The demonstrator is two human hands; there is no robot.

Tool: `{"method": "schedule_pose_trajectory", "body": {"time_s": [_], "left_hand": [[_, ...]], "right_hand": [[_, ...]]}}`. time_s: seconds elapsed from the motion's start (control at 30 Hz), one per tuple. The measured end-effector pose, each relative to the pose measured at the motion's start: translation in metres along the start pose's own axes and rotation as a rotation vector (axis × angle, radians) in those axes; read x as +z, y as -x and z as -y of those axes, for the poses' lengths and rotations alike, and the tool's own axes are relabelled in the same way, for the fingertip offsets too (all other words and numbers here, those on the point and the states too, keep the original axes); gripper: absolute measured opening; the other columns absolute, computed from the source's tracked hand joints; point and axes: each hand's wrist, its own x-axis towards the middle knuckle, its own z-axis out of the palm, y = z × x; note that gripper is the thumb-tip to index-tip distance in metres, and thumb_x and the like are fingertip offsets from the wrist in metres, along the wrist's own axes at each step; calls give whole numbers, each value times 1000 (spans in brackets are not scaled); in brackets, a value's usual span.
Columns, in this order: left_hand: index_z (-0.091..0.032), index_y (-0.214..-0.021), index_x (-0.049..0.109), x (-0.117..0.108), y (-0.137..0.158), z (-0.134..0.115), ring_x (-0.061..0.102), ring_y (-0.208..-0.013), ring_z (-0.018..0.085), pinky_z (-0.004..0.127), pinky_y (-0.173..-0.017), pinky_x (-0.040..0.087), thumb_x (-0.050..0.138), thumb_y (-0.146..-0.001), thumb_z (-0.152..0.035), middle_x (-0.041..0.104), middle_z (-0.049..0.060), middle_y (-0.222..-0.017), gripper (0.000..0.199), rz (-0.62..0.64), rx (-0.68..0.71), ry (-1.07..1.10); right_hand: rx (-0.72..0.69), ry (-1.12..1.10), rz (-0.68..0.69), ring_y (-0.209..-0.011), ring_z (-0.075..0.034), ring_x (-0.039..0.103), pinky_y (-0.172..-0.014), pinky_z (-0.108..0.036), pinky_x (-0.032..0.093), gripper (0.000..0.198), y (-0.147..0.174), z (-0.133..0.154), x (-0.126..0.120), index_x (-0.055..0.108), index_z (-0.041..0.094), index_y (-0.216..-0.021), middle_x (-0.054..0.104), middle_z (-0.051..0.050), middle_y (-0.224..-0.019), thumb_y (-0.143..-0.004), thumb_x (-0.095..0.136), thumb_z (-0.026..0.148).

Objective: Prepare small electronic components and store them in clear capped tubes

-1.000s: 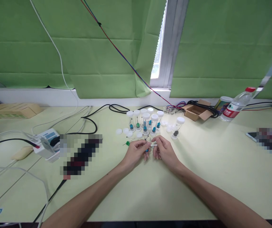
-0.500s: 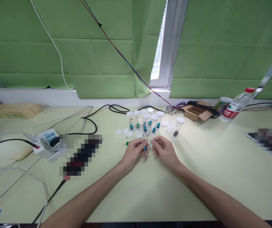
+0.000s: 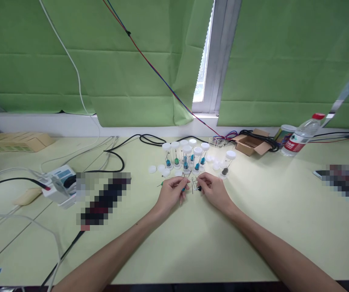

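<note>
My left hand (image 3: 171, 194) is closed, thumb and fingertips pinching a small blue piece with a thin metal pin (image 3: 184, 189). Close beside it, my right hand (image 3: 213, 190) pinches a small black piece with a thin metal pin (image 3: 199, 188). Between the fingertips, several thin pins overlap, and I cannot make out which touch. A green piece with a pin (image 3: 162, 184) lies partly behind my left hand. Just beyond the hands stand several clear tubes with white caps, among them a tube with a green piece (image 3: 176, 151) and a tube with a dark piece (image 3: 228, 164).
Loose white caps (image 3: 152, 169) lie around the tubes. Behind on the right are an open cardboard box (image 3: 250, 144), a can (image 3: 285, 134) and a water bottle (image 3: 298, 140). A power strip (image 3: 60, 182) with cables sits left, a phone (image 3: 319, 174) far right.
My hands have drawn slightly apart, the left one shifting a little left. The black piece now shows at my right fingertips. The tubes stay where they were.
</note>
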Motion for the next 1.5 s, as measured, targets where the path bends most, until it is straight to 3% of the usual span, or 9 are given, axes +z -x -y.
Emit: {"method": "schedule_pose_trajectory", "body": {"time_s": [0.33, 0.77, 1.03, 1.17, 1.5], "left_hand": [[-14, -78, 68, -1, 0, 4, 48, -42, 7, 21, -37, 37, 62, -82, -48, 60, 2, -71, 35, -11, 38, -28], [-15, -80, 70, -2, 0, 7, 47, -41, 7, 21, -37, 35, 61, -82, -50, 60, 2, -70, 36, -23, 64, -56], [-16, -84, 72, -7, -3, 3, 45, -44, 8, 22, -39, 32, 62, -80, -52, 64, 4, -77, 37, -118, 85, -96], [-16, -85, 73, -9, -4, 0, 42, -45, 8, 21, -41, 30, 61, -81, -51, 65, 4, -74, 37, -163, 105, -157], [-16, -82, 72, -9, -3, -3, 40, -45, 8, 22, -42, 30, 62, -80, -53, 58, 1, -65, 39, -192, 128, -146]], "right_hand": [[-249, 401, 128, -83, -19, 64, -77, -29, 46, 22, 3, -7, 2, 68, 19, -95, 71, -5, -91, -91, 48, 10], [-278, 599, 262, -83, -17, 62, -74, -27, 45, 26, 6, 1, -2, 67, 19, -101, 63, -6, -92, -95, 43, 11], [-265, 629, 296, -85, -16, 62, -76, -26, 44, 30, 7, 2, -3, 67, 20, -105, 60, -7, -98, -93, 43, 5], [-276, 582, 248, -89, -18, 62, -78, -27, 46, 32, 7, 2, -4, 65, 20, -108, 62, -7, -99, -93, 41, 6], [-292, 475, -55, -79, -20, 60, -69, -30, 48, 26, 0, -1, -8, 64, 19, -103, 64, -8, -91, -94, 40, 14]]}}
